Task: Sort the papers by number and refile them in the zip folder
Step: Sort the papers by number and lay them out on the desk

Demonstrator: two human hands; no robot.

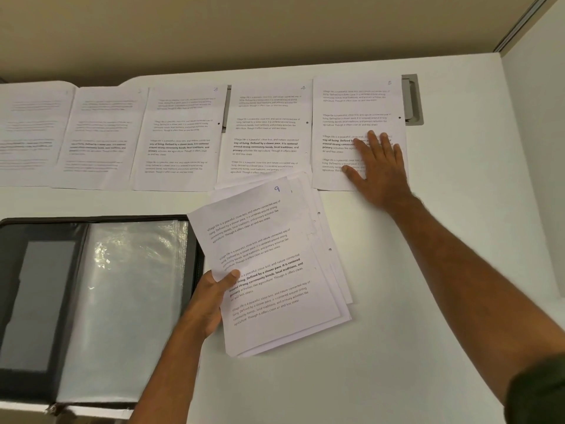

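Right hand (377, 166) lies flat, fingers straight and spread, pressing on white printed sheet marked 5 (351, 102) at far right of white bench (428, 301). Just left of that hand, a row of white printed sheets: sheet marked 4 (266, 127), sheet marked 3 (180, 133), two blurred sheets (61, 133) further left, numbers unreadable. Left hand (211, 298) grips a fanned stack of white printed papers (275, 286), thumb on top, top sheet marked 9, stack tilted and overlapping the lower edge of sheet 4. Left of that hand, black zip folder (39, 301) lies open, clear plastic sleeves (128, 301) showing. Grey recessed slot (414, 99) sits beyond right hand.
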